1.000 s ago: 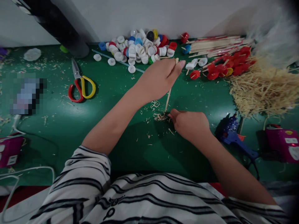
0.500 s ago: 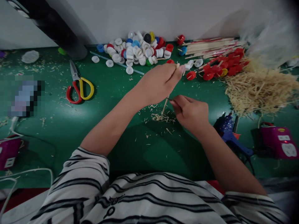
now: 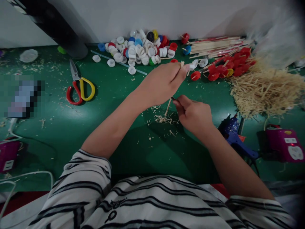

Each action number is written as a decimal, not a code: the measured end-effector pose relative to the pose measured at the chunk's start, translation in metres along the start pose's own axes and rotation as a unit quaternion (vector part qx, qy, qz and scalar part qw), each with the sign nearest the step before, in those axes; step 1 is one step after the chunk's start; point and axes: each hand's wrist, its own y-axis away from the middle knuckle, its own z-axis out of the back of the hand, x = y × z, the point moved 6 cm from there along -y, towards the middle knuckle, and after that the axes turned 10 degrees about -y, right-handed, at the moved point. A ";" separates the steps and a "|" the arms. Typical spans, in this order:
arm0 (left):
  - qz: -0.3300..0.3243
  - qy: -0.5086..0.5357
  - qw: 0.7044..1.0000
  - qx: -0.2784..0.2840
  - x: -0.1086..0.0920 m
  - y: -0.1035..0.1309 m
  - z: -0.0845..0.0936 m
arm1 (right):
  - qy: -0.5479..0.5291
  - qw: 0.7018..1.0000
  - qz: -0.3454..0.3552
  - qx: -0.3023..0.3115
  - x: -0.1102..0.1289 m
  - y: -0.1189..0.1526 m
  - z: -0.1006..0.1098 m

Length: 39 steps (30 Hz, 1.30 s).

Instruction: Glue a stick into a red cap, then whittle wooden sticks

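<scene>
Desk with a smooth green top (image 3: 140, 159) carries a tangled heap of straw-coloured strands (image 3: 264, 93) at right and a pile of mostly white, round plastic caps (image 3: 138, 50) at the back. Over its middle, the left hand (image 3: 164, 81) is curled around a thin, pale wooden stick (image 3: 168, 107) slanting downward. The right hand (image 3: 195, 113) pinches a slim dark tool (image 3: 173, 98), mostly hidden, beside the stick; whether they touch, I cannot tell. Small curled wood shavings (image 3: 160, 119) lie by the stick's lower end.
</scene>
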 end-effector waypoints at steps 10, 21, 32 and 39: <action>0.019 0.018 1.000 -0.002 0.001 -0.001 0.003 | 0.002 1.000 -0.013 0.023 -0.002 0.003 -0.007; 0.005 0.013 1.000 0.014 -0.001 0.000 0.003 | 0.022 0.994 0.048 0.094 0.007 0.018 -0.036; 0.020 -0.026 0.999 0.023 -0.003 0.000 0.004 | -0.008 1.000 0.013 -0.022 0.008 0.001 -0.001; 0.015 -0.026 1.000 0.007 0.000 -0.001 0.003 | -0.009 1.000 0.005 -0.001 0.007 -0.001 -0.009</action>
